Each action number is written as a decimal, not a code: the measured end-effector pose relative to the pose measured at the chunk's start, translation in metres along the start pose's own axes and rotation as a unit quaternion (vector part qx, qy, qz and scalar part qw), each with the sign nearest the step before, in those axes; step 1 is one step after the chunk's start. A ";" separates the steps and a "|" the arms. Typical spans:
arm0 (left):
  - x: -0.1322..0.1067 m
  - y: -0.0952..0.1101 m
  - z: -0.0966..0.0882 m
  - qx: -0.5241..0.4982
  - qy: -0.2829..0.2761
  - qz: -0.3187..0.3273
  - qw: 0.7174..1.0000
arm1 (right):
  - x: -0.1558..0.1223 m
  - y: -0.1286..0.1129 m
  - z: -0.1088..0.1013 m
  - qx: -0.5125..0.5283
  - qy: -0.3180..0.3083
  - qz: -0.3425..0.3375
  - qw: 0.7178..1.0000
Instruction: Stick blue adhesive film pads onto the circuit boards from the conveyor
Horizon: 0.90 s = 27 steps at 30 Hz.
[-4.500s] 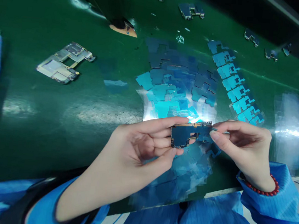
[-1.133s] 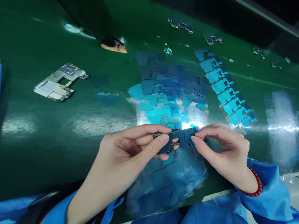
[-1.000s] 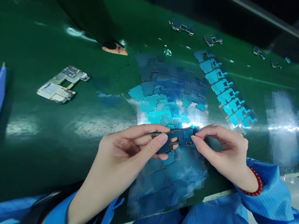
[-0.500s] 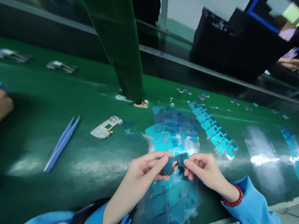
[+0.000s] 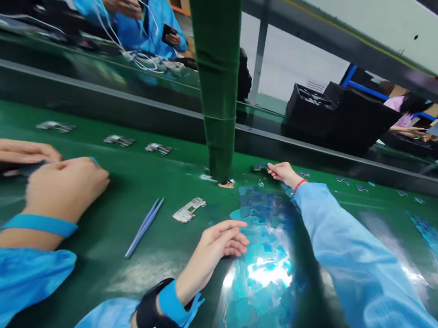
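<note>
My right hand (image 5: 283, 172) is stretched across the green conveyor belt (image 5: 92, 213) to its far side. Its fingers are pressed together on the edge of a small dark circuit board (image 5: 260, 166) that is down at the belt there. My left hand (image 5: 221, 239) stays near me, open and holding nothing, with its fingertips at the edge of a pile of clear sheets with blue film pieces (image 5: 263, 247). A red bead bracelet (image 5: 299, 183) shows at my right wrist.
A bare metal-shielded board (image 5: 188, 210) and blue tweezers (image 5: 145, 226) lie left of my left hand. A green post (image 5: 220, 80) stands mid-belt. A co-worker's hands (image 5: 64, 184) work at the left. Boards (image 5: 118, 140) line the far belt. Black trays (image 5: 326, 112) stand behind.
My view has lifted. My right hand carried the dark board away from my left hand to the belt's far side. My left hand let go and opened.
</note>
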State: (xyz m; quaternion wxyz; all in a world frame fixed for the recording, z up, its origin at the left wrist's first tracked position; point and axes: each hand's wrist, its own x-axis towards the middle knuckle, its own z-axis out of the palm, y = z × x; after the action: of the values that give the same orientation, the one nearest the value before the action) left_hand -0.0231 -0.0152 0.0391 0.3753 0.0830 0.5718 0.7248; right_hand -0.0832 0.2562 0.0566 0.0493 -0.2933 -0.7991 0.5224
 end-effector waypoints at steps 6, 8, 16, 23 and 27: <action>0.003 0.001 -0.003 -0.006 0.015 0.003 1.000 | 0.003 -0.009 0.013 -0.097 0.010 -0.051 0.994; 0.003 0.000 -0.004 -0.018 0.021 -0.005 1.000 | -0.020 0.000 0.000 -0.126 0.000 -0.080 0.989; 0.004 -0.007 -0.003 0.004 0.016 -0.011 1.000 | -0.189 0.077 -0.006 -0.274 -0.177 -0.282 0.902; -0.002 -0.007 0.003 0.129 -0.020 0.044 0.990 | -0.208 0.102 0.007 -0.246 -0.004 -0.343 0.907; -0.005 -0.009 0.006 0.218 -0.067 0.055 0.972 | -0.207 0.078 0.004 -0.209 -0.015 -0.418 0.884</action>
State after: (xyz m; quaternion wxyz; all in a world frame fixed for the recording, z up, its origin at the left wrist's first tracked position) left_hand -0.0121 -0.0135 0.0345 0.3451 0.2428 0.6839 0.5951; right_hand 0.1182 0.1669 0.0349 0.1892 0.0721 -0.9388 0.2788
